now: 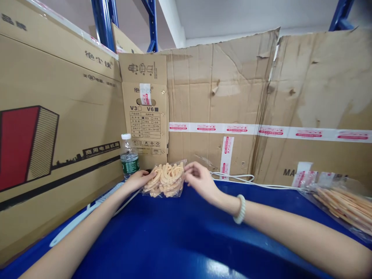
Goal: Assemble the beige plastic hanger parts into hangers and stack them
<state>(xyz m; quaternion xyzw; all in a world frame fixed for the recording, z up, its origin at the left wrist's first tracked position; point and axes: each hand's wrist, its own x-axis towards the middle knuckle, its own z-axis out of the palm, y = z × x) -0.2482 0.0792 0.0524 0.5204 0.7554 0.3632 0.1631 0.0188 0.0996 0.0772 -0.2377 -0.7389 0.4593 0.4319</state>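
Observation:
A clear plastic bag [165, 180] filled with peach-coloured curved strips is between my hands at the back of the blue tabletop. My left hand [141, 179] grips the bag's left side, the thumb lying towards its front. At the upper right edge of the bag, my right hand [202, 180] has its thumb and index finger closed on the clear film, with the other fingers curled. A pale beaded bracelet [240, 209] circles my right wrist. Just behind my left hand stands a water bottle [129, 159] with a green label and white cap.
The blue tabletop [162, 240] is bounded by a large printed carton [72, 93] at left and cardboard panels [215, 97] behind. A white cable [238, 178] runs along the back. At right lies another bag of long peach strips [345, 203]. A light-blue handled object [69, 228] lies left.

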